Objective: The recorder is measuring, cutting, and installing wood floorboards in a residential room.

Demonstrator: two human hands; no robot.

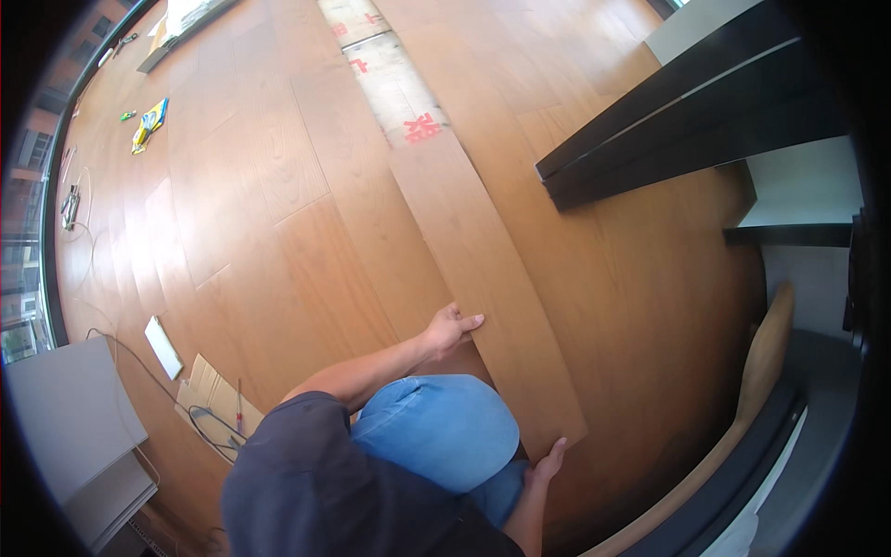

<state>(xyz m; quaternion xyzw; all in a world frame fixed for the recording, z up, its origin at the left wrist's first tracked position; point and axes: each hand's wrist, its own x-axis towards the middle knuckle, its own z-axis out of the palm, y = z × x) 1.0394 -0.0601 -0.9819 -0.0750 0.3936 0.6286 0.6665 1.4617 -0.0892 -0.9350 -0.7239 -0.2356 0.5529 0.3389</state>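
A long brown wooden floor plank (497,278) stretches away from me over the gap in the floor. My left hand (452,330) grips its left edge, with the thumb on top and the other fingers at the side, partly hidden. At the near end, my right hand (546,460) holds the corner, thumb up along the edge; its fingers are mostly hidden under the plank. Beyond the plank's far end, a pale strip of bare subfloor (394,88) with red painted marks shows between the laid boards.
Laid wood flooring (251,186) surrounds the strip. A black beam-like piece of furniture (668,121) juts in at the right. On the left lie a yellow-and-blue packet (150,125), a white block (164,347), cardboard (212,395) with a cable, and a grey box (70,408).
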